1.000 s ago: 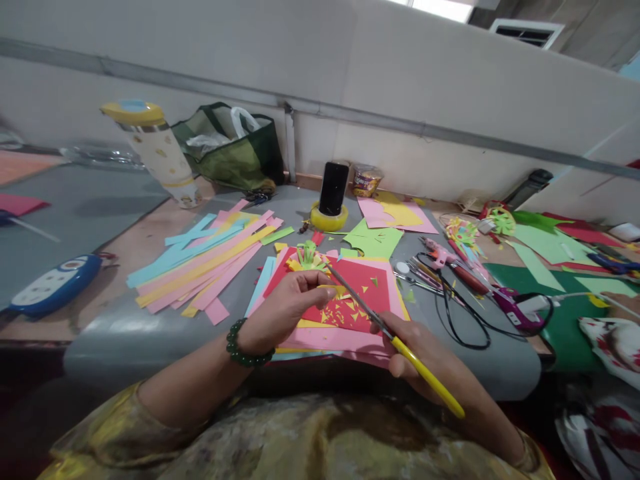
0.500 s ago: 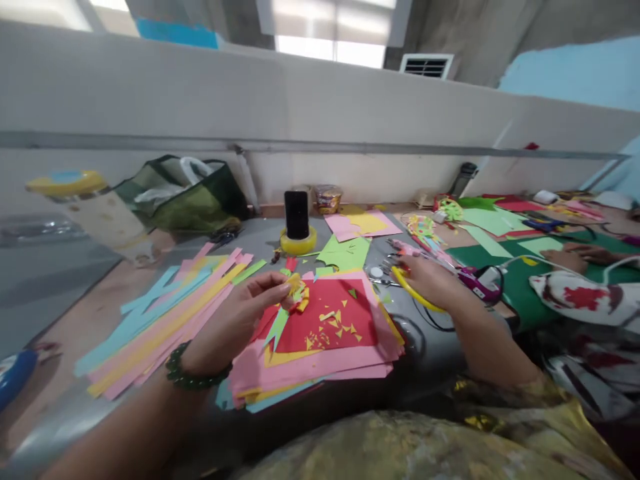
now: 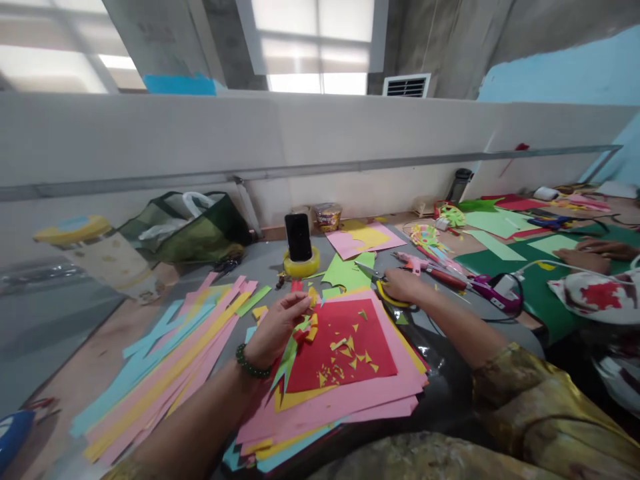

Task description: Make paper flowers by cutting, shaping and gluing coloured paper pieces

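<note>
My left hand (image 3: 280, 327), with a green bead bracelet on the wrist, pinches a small cut paper piece (image 3: 306, 325) of yellow, green and red above a red sheet (image 3: 345, 350). That sheet is strewn with yellow snippets and tops a stack of pink, yellow and blue paper (image 3: 350, 400). My right hand (image 3: 403, 285) reaches to the right of the stack and rests on yellow-handled scissors (image 3: 383, 287) lying on the grey table, its fingers still around the handle.
Long pink, yellow and blue paper strips (image 3: 165, 360) lie to the left. A phone (image 3: 298, 237) stands in a yellow tape roll. Green and pink sheets, a glue gun (image 3: 425, 265) and cables lie behind. Another person's hand (image 3: 580, 257) rests on a green mat at right.
The view has tilted up and shifted. My right hand has carried the scissors away from the paper piece to the right and lowered them onto the table. My left hand keeps hold of the paper piece.
</note>
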A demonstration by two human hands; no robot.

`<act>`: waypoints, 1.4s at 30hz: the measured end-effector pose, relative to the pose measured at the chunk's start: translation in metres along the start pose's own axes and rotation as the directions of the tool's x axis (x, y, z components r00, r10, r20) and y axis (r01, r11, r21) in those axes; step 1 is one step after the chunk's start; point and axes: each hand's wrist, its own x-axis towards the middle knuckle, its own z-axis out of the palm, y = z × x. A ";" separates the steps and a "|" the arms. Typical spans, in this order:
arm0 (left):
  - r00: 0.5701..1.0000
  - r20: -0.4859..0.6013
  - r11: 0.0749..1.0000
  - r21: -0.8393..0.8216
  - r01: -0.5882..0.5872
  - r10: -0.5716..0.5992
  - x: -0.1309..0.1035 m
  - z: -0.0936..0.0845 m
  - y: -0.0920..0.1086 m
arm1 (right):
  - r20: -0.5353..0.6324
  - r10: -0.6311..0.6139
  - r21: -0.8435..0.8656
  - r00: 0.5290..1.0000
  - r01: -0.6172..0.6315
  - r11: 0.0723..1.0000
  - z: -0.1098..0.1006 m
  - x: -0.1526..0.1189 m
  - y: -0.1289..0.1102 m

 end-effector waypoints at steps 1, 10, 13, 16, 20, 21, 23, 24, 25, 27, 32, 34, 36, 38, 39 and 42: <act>1.000 0.003 1.000 -0.017 0.011 -0.010 0.001 -0.002 -0.003 | 0.013 0.009 0.007 1.000 -0.009 1.000 -0.002 -0.001 -0.001; 0.995 0.104 0.994 -0.110 0.010 0.002 0.003 -0.005 -0.012 | -0.141 -0.449 0.526 0.883 0.451 0.722 -0.028 -0.011 -0.073; 0.990 0.140 0.995 -0.103 -0.015 0.029 0.001 -0.006 -0.015 | -0.220 -0.539 0.845 0.813 0.435 0.311 -0.014 -0.005 -0.097; 0.991 0.130 0.995 -0.099 -0.004 0.017 0.002 -0.007 -0.017 | -0.216 -0.539 0.911 0.814 0.367 0.190 0.001 0.001 -0.107; 0.991 0.129 0.998 -0.062 -0.017 0.025 0.002 -0.006 -0.019 | -0.185 -0.508 0.942 0.841 0.299 0.153 0.008 0.002 -0.109; 0.991 0.127 0.999 -0.029 -0.039 0.042 0.002 -0.005 -0.019 | -0.167 -0.496 0.951 0.852 0.272 0.146 0.008 0.002 -0.109; 0.991 0.121 0.996 0.054 -0.073 0.066 0.000 -0.004 -0.019 | -0.131 -0.473 0.966 0.871 0.219 0.135 0.008 0.002 -0.109; 0.991 0.118 0.993 0.090 -0.080 0.069 -0.001 -0.003 -0.018 | -0.116 -0.465 0.971 0.877 0.198 0.132 0.008 0.003 -0.110; 0.991 0.118 0.990 0.112 -0.081 0.067 -0.002 -0.003 -0.018 | -0.106 -0.461 0.974 0.881 0.185 0.130 0.008 0.003 -0.110; 0.991 0.123 0.993 0.103 -0.060 0.047 -0.004 -0.002 -0.016 | -0.095 -0.458 0.977 0.884 0.172 0.129 0.009 0.004 -0.110; 0.989 0.126 0.996 -0.038 0.077 -0.072 -0.005 -0.003 -0.016 | -0.071 -0.454 0.982 0.888 0.141 0.122 0.010 0.004 -0.110; 0.989 0.112 0.991 -0.080 0.107 -0.098 -0.003 -0.004 -0.018 | -0.063 -0.457 0.985 0.887 0.128 0.114 0.010 0.004 -0.109; 0.988 0.098 0.986 -0.112 0.127 -0.116 -0.002 -0.005 -0.019 | -0.057 -0.460 0.988 0.886 0.118 0.104 0.010 0.005 -0.107; 0.988 0.097 0.981 -0.139 0.133 -0.121 -0.001 -0.006 -0.020 | -0.054 -0.467 0.989 0.883 0.113 0.098 0.009 0.005 -0.106; 0.988 0.102 0.980 -0.148 0.133 -0.119 -0.001 -0.006 -0.020 | -0.056 -0.473 0.989 0.879 0.114 0.094 0.009 0.006 -0.105; 0.987 0.112 0.979 -0.160 0.129 -0.111 0.000 -0.007 -0.020 | -0.070 -0.488 0.990 0.870 0.122 0.076 0.009 0.007 -0.104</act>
